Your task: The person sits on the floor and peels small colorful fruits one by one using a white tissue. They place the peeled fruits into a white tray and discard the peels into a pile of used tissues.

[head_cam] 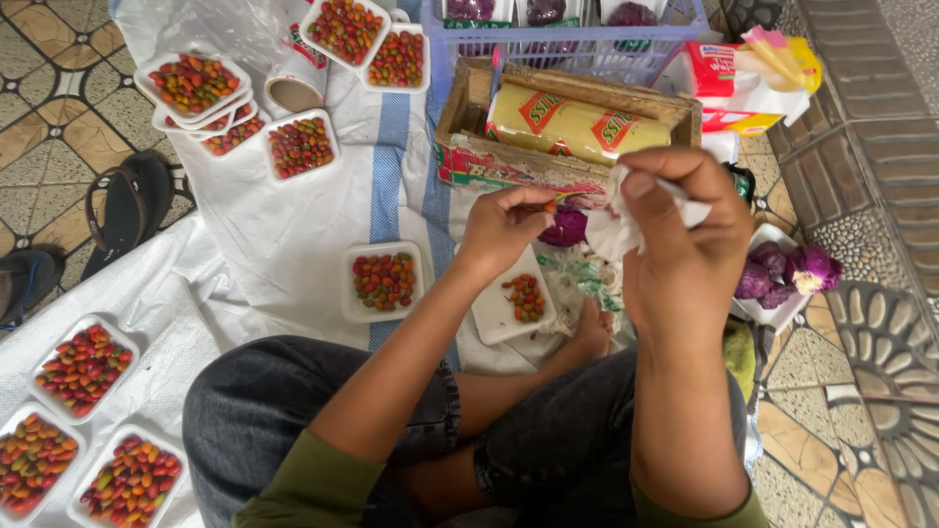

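Note:
My left hand point(501, 227) pinches a small red chili between its fingertips, above a white foam tray point(494, 313) that holds a small heap of chilies point(526, 296). My right hand point(675, 230) is raised and closed on a crumpled white tissue point(614, 233). A full tray of mixed red, green and orange chilies point(383, 281) lies just left of the part-filled one. I sit cross-legged on a white sheet point(284, 225).
Several filled chili trays lie at the far left point(201, 83), top point(344, 27) and near left point(83, 367). A cardboard box point(460, 156) holds a yellow roll of wrap point(577, 125). Purple cabbage pieces point(787, 269) sit on a tray at right. Sandals point(127, 205) lie on the tiled floor.

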